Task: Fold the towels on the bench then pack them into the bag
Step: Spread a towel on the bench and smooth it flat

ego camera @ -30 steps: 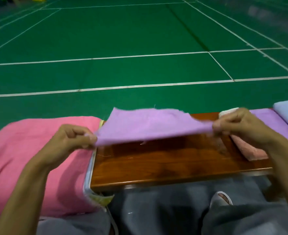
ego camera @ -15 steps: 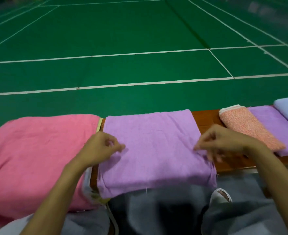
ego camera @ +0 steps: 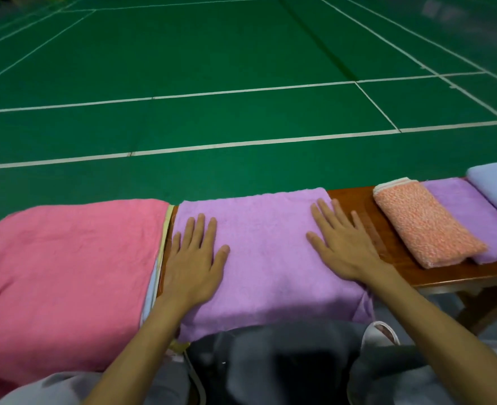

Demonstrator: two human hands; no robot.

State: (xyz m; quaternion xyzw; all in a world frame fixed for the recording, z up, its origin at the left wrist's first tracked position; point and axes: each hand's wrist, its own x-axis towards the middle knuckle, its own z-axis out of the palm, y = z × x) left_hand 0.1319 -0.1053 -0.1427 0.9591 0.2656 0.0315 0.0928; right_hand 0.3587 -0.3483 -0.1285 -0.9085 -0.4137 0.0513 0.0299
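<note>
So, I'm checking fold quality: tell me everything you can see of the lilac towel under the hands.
The lilac towel looks like soft, fuzzy cloth, lying flat across the wooden bench, its near edge hanging over the front. The left hand and right hand press flat on it, near its side edges. A pink towel lies just left.

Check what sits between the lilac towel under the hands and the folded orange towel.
Head view: bare wooden bench, nothing set on it; the lilac towel and orange towel lie apart. Only the right hand overlaps that strip at the towel's edge.
</note>
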